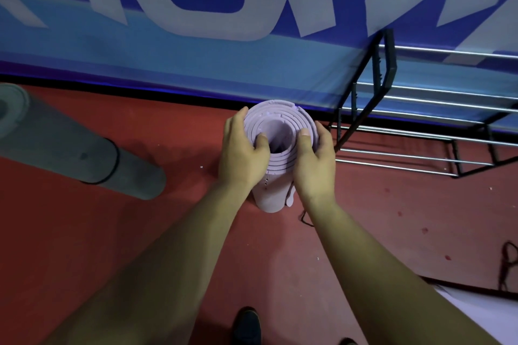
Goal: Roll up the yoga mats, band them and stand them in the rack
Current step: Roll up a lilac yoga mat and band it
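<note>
A rolled lilac yoga mat [277, 120] stands on end on the red floor, its spiral top facing me. My left hand [242, 148] grips its left side, thumb hooked into the hollow centre. On the opposite side my right hand [314, 157] grips the roll the same way, thumb over the inner layers. A thin dark band [304, 218] lies on the floor by the roll's base. A grey rolled mat [70, 148] with a black band [112, 165] round it leans at the left. The black and chrome rack [420, 131] stands at the right against the wall.
A blue wall banner [252, 59] with pale lettering runs behind the mat and rack. Another dark band [507, 266] lies on the floor at the far right, near a pale flat mat edge [476, 314]. My dark shoe [246, 325] shows at the bottom.
</note>
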The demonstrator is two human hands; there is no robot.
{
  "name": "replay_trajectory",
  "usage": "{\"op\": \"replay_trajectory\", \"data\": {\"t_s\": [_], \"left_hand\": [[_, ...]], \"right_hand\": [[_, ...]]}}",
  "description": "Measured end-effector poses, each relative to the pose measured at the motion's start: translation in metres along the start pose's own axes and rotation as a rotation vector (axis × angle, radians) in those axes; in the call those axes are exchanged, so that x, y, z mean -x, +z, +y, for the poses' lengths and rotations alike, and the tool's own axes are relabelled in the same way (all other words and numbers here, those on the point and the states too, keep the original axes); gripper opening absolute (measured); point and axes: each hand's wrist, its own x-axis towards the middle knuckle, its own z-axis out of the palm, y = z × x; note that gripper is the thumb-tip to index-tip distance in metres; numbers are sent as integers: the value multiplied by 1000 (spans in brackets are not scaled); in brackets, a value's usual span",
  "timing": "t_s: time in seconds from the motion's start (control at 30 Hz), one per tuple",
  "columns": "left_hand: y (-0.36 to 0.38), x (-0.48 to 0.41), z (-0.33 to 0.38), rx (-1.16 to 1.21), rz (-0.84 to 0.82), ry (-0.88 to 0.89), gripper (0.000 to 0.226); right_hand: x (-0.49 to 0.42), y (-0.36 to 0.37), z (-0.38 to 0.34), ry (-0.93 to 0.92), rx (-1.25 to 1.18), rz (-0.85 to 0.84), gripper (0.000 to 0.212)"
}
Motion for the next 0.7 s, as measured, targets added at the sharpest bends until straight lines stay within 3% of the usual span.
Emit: {"op": "replay_trajectory", "data": {"t_s": [0.37,0.57,0.7], "left_hand": [[11,1,3,61,114,-27,45],[-1,-3,-6,44,-11,75,39],[-9,-9,-13,60,-93,96,41]], "right_hand": [[16,11,9,-58,72,72,45],[9,-4,2,-99,217,-1,61],[-15,-11,-10,-124,309,-54,35]]}}
